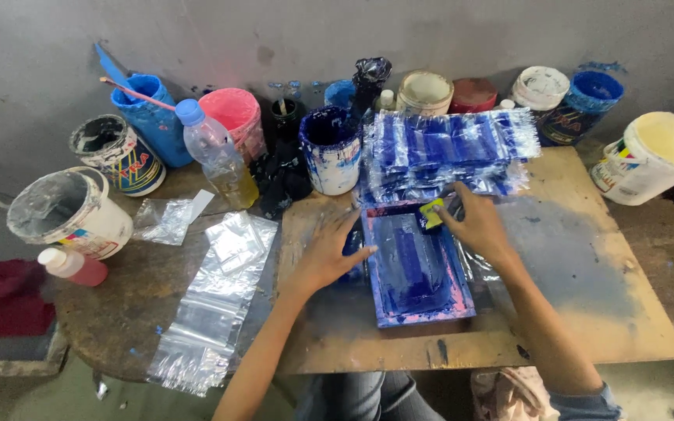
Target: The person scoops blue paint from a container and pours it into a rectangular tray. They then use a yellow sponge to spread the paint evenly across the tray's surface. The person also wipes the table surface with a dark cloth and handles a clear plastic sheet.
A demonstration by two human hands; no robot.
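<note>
Seen from the head camera, a small blue-stained printing frame (417, 269) lies flat on a wooden board (587, 265) near the middle of the round worktop (111, 312). The left hand (328, 253) lies flat against the frame's left edge, fingers spread and open, gripping nothing. The right hand (477, 224) rests on the frame's far right corner, fingers closed loosely over a small yellow pad (431, 213); how firm that hold is I cannot tell. To do this well, I judge the frame should stay pinned flat so it cannot skid, with pressure kept even across the mesh and the left fingers kept off the wet blue area. Just beyond the frame, touching its far edge, sits a stack of blue-printed plastic bags (446, 148), close enough to smear. Clear unprinted bags (216, 304) trail over the near left edge of the worktop. Along the far edge stand a blue-smeared paint tub (330, 150), a plastic bottle (216, 152), a pink bucket (235, 117) and a blue jug (150, 117); a cream-filled bucket (653, 156) stands at the far right. The paint tub crowds the left hand's reach most.
</note>
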